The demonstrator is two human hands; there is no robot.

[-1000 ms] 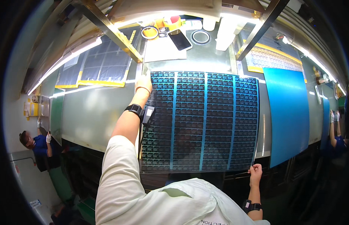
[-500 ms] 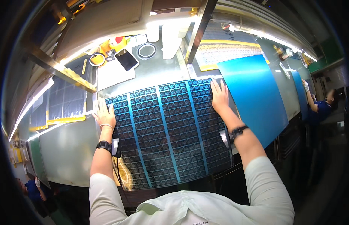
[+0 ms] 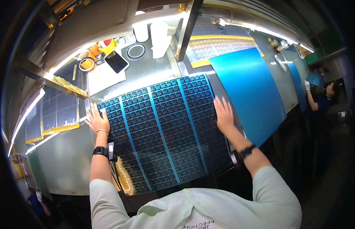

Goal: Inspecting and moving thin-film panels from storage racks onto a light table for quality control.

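A large panel (image 3: 159, 131) lies flat in front of me, dark with a fine repeating grid and bright blue stripes. My left hand (image 3: 97, 120) rests with fingers spread at its far left corner and edge. Along the right edge, partway down from the far corner, my right hand (image 3: 225, 114) lies with fingers stretched out, the fingertips at or just beside the edge. Neither hand grips anything. Each wrist wears a black strap with a small device. A yellowish patch (image 3: 126, 179) shows at the panel's near left corner.
To the right lies a plain blue sheet (image 3: 248, 91). Behind the panel are a phone (image 3: 116, 62), white paper (image 3: 103, 78), tape rolls (image 3: 86, 63) and a black ring (image 3: 135, 51). A metal post (image 3: 189, 28) rises behind. Co-workers stand at far right (image 3: 320, 104) and lower left (image 3: 39, 204).
My right hand has slid toward me along the panel's right edge, away from the far corner. My left hand keeps its place on the panel. The whole view has shifted slightly.
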